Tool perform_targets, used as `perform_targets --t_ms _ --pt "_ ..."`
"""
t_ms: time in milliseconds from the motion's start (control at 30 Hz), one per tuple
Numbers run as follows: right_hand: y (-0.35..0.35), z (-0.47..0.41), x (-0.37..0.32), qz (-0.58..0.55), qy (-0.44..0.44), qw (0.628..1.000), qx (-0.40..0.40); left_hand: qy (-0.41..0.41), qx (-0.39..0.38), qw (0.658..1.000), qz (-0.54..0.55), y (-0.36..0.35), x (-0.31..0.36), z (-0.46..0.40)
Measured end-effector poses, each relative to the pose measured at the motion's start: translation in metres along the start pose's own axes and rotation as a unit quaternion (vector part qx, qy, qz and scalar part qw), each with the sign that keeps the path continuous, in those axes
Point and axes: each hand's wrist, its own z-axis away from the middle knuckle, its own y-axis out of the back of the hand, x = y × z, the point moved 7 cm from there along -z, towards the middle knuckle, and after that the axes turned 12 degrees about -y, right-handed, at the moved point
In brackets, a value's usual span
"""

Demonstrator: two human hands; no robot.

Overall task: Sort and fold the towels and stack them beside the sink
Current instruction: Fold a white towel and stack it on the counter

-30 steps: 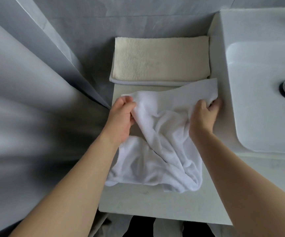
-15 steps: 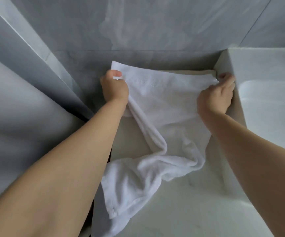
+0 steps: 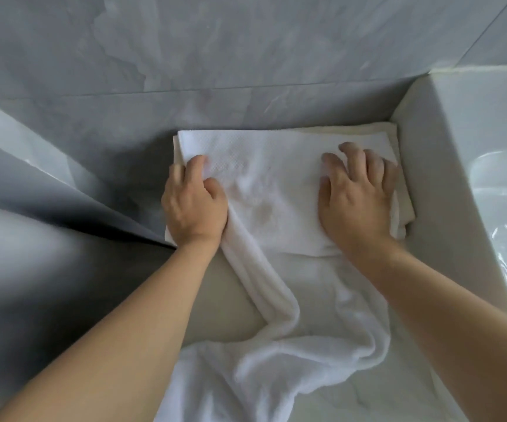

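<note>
White towel (image 3: 264, 190) spread under both hands over cream towel (image 3: 398, 184), loose tail trailing back toward the body along counter (image 3: 224, 300). Left hand (image 3: 195, 202) pinching the near-left edge; right hand (image 3: 357, 193) flat, fingers spread, pressing.

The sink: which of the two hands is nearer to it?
Right. The right hand presses the white towel close beside the sink; the left hand holds the towel's far edge.
</note>
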Motion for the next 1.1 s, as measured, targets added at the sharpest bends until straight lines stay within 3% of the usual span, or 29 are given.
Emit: perform_targets --t_ms 100,333,400,533,667,800,967,1100 --pt "-0.002 -0.009 0.033 -0.037 -0.19 0.98 -0.036 -0.016 0.002 1.0 -0.007 0.0 0.003 0.0" --pt "-0.004 -0.041 0.029 -0.101 -0.307 0.929 -0.182 -0.039 -0.021 0.998 -0.044 -0.002 0.006 -0.005" --pt "-0.003 -0.045 0.024 -0.121 -0.255 0.944 -0.171 -0.039 -0.028 0.998 -0.042 -0.003 0.006 -0.006" --pt "-0.006 -0.039 0.0 -0.066 0.007 0.982 -0.177 -0.032 -0.035 0.998 -0.038 -0.004 0.006 -0.006" --pt "0.012 -0.052 0.007 -0.002 0.096 0.989 -0.112 -0.033 -0.04 0.998 -0.036 -0.004 0.007 -0.006" --pt "0.025 -0.065 0.011 0.041 0.066 0.995 -0.069 -0.036 -0.036 0.998 -0.033 -0.004 0.007 -0.005" --pt "-0.003 -0.043 0.018 0.211 -0.023 0.961 -0.18 -0.032 -0.038 0.998 -0.03 -0.004 0.005 -0.005" --pt "0.003 -0.053 0.021 0.123 -0.15 0.963 -0.185 -0.031 -0.04 0.998 -0.033 -0.004 0.005 -0.004"
